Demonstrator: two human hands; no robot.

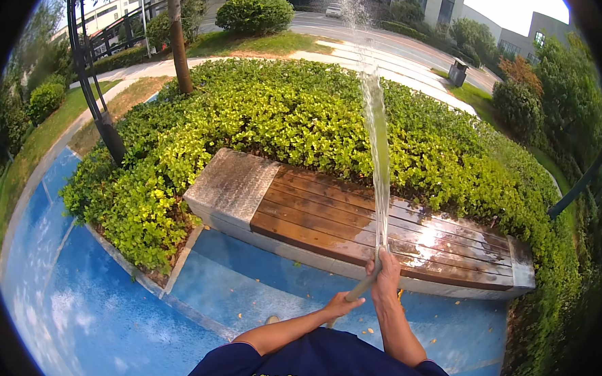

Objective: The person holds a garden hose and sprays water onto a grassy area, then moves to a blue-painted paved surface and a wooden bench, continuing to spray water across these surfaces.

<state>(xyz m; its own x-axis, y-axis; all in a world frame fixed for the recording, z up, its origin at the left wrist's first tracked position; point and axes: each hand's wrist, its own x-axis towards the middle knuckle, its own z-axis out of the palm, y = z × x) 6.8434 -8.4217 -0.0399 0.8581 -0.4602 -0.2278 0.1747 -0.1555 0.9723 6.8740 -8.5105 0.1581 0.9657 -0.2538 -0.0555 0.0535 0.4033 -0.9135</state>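
Observation:
A garden hose [360, 288] runs up from beside my body through both hands. My left hand [342, 305] is closed around its lower part. Higher up, my right hand [385, 271] grips the hose at its end, where the water comes out. A jet of water [378, 158] shoots up and away over the hedge and breaks into spray at the top. Just beyond my hands lies a bench with wet wooden slats [328, 212], shining on its right part. Its left end is a grey stone block [234, 184], with dark damp marks.
A leafy green hedge [297, 111] borders the bench's far side. A tree trunk [178, 46] and dark metal posts [106, 132] rise at the left. Blue paving [134, 324] with scattered leaves lies underfoot. A bin [457, 72] stands near the road.

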